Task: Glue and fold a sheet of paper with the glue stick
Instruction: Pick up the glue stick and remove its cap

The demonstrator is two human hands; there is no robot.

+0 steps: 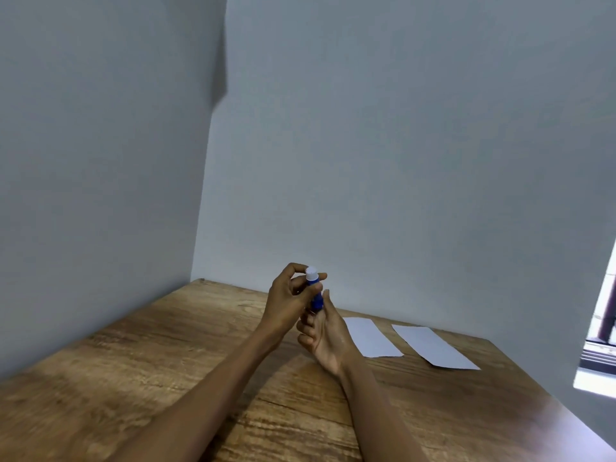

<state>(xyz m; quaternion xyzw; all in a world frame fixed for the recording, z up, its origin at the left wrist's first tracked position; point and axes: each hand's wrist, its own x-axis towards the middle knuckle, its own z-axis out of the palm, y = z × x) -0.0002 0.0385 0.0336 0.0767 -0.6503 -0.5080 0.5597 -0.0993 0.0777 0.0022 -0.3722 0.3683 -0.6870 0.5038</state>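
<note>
Grey walls meeting at a corner; wooden table (133, 361) set against them.

Item: glue stick (316, 293), one. Blue body, white upper end, held upright above the table between both hands.

Item: left hand (288, 303), one. Fingers closed on the upper part of the glue stick, thumb and forefinger near the white end.

Item: right hand (325, 335), one. Palm up beneath the stick, fingers closed around its lower end. Hands together, touching at the stick.

Item: paper strips, two. Both white, flat on the table to the right of the hands: near strip (371, 336) just beside the right hand, far strip (433, 346) apart from it. Neither shows a fold.

Step in hand, as judged: readying the glue stick, either uncapping or twisting it up; which one cannot be told. No gluing or folding done yet.

Next move calls for: exposed glue, one hand freed to steady a strip, then strokes along its surface.
</note>
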